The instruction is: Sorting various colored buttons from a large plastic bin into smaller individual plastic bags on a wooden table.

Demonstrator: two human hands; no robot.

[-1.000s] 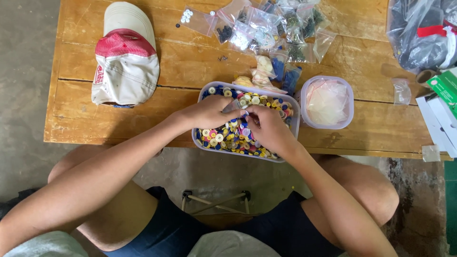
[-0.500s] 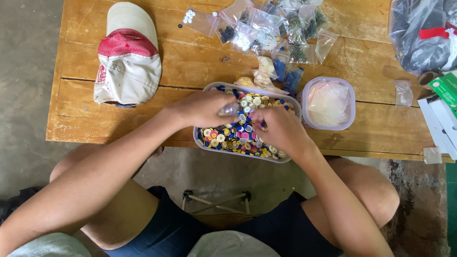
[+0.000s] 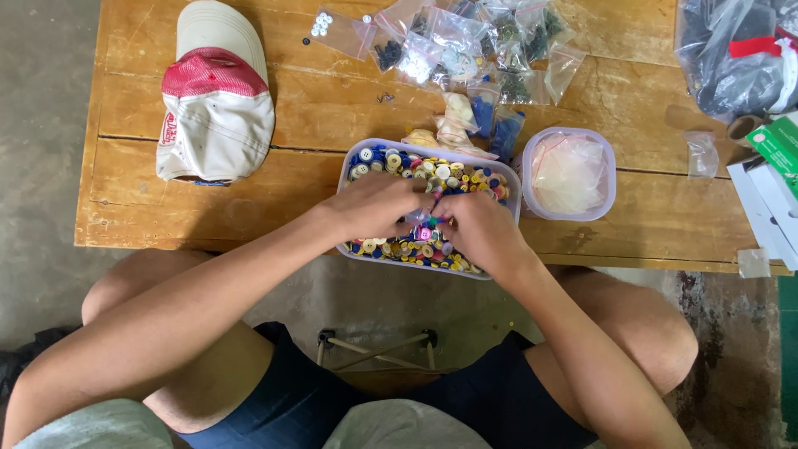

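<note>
Both hands met over the tub of buttons at the centre of the frame, a clear rectangular container heaped with yellow, blue, white and pink buttons, sitting at the near edge of the wooden tabletop. The step in hand looked like sorting — picking single buttons out of the heap. The left hand lay palm down across the middle of the tub, its fingers curled narrow onto the pile. The right hand came in from the lower right, fingers bunched close at their tips against the left hand's. Something small may have been pinched between them, but the view was too poor to tell what. Both forearms reached up from the lower frame, over bare knees.

The next move would call for a fine pinch to lift one button clear without dragging its neighbours out.

A round tub of clear bags stood just right of the buttons, small filled zip bags lay scattered at the top centre, and a red-and-white cap rested at the upper left.
</note>
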